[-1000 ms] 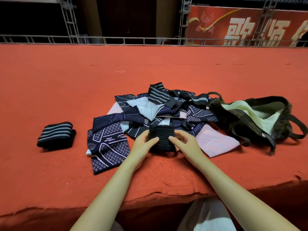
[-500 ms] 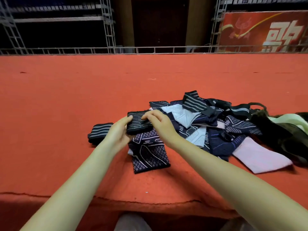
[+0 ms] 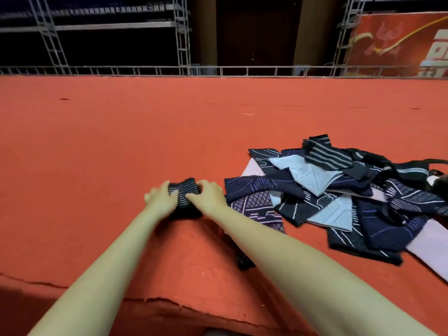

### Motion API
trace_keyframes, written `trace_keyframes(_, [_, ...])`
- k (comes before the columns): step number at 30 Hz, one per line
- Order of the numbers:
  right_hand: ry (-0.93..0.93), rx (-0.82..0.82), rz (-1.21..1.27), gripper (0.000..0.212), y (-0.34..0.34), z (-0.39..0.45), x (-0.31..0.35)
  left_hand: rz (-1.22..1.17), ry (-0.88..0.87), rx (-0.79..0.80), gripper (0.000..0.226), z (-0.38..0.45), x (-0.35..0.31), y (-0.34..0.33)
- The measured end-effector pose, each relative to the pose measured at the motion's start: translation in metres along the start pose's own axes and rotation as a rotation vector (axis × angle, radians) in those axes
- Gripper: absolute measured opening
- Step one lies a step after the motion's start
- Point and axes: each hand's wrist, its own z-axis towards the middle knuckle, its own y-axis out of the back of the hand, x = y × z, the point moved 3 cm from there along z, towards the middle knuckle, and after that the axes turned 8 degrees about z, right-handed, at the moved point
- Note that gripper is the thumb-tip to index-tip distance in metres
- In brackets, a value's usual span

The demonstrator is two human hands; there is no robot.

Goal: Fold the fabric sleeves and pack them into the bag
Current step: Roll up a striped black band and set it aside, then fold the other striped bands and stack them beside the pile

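Red felt table (image 3: 121,146), left hand (image 3: 162,199) and right hand (image 3: 208,195) fingers curled on folded striped sleeve (image 3: 184,190), loose sleeve pile (image 3: 339,197) right, dark bag (image 3: 438,175) edge far right, contents unseen

- A folded black fabric sleeve (image 3: 184,193) carried thin pale stripes.
- The heap of loose fabric sleeves (image 3: 339,197) mixed navy with white and purple line patterns, pale blue and pink.
- An orange-red felt table covering (image 3: 145,132) lay beneath.
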Motion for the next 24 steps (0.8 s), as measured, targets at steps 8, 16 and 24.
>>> trace_keyframes(8, [-0.187,-0.081,0.143,0.053,-0.026,0.028,-0.022,-0.48,-0.034,-0.036,0.045,0.006,-0.008,-0.024])
trace_keyframes(16, [-0.029,-0.104,0.04,0.045,-0.02,0.066,-0.028,-0.496,-0.093,-0.148,0.049,0.042,-0.013,-0.036])
trace_keyframes(24, [-0.215,0.13,0.194,0.059,0.002,0.051,-0.015,-0.276,-0.039,-0.175,0.046,0.038,-0.014,-0.043])
